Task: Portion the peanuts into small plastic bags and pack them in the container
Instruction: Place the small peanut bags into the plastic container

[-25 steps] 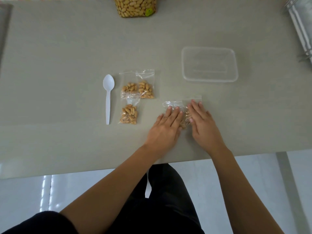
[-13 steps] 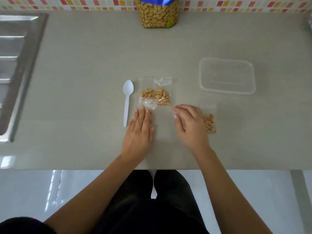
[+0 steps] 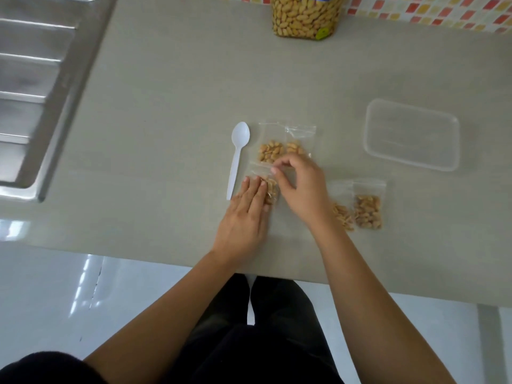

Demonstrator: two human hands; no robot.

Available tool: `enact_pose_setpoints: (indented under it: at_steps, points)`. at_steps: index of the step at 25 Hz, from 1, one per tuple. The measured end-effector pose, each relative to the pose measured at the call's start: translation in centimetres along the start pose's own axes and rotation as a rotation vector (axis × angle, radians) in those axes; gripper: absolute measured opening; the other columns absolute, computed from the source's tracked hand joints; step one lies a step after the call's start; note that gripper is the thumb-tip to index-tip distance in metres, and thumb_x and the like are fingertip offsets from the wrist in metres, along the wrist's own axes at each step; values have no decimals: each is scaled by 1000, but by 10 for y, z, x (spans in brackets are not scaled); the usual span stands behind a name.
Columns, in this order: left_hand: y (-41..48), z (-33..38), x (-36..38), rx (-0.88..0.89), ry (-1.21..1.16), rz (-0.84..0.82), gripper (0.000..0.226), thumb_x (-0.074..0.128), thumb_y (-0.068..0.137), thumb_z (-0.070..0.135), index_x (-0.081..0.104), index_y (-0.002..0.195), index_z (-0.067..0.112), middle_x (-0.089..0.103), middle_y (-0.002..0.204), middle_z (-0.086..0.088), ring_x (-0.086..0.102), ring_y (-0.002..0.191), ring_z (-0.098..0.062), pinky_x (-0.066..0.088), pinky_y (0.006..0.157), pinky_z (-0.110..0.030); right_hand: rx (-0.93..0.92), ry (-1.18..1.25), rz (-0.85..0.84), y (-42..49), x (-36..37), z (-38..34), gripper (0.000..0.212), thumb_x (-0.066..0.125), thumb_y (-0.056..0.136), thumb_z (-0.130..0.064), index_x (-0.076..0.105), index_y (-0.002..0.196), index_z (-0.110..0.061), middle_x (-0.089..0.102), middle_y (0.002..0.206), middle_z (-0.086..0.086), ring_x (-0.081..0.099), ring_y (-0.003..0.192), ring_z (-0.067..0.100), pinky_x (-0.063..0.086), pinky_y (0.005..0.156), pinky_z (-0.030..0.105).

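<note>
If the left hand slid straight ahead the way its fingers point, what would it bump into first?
The left hand already lies on a small peanut bag; sliding on, it would probably meet the two bags behind next.

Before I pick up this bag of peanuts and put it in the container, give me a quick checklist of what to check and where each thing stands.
1. Bag held: left hand lies flat on the near bag; right hand pinches at its top. Ok.
2. Bag sealed: strip hidden by the fingers. Cannot tell.
3. Container open and free of bags: no lid on it. Ok.
4. Path to the container: two filled bags lie beside the right wrist, short of the container. Ok, lift over them.
5. Spoon out of the way: lies left of the bags. Ok.
6. Bags packed: none yet. Not ok.
</note>
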State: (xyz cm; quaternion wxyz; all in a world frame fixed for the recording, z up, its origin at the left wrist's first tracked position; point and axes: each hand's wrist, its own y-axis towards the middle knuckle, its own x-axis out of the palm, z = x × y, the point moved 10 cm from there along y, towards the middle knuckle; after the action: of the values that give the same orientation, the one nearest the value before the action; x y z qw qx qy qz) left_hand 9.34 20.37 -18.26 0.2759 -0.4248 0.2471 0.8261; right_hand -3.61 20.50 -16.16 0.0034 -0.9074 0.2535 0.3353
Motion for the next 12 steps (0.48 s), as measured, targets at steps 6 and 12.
enact_pose_setpoints:
  at_steps: [6,12]
  points:
    - [37,-17,-33,-341,-642,-47,45,64,85,24,47,127,20,62,108,4,58,98,-4,44,92,-16,326,726,57,-12,-4,15,16,65,83,-13,63,85,-28,67,77,-11,61,68,4,49,66,20]
    - [38,-6,-15,-569,-1035,-114,16,63,87,6,57,84,20,60,67,5,61,62,-7,58,67,-28,496,897,262,-27,-15,20,10,59,90,-14,62,82,-17,67,68,-10,61,63,3,50,64,18]
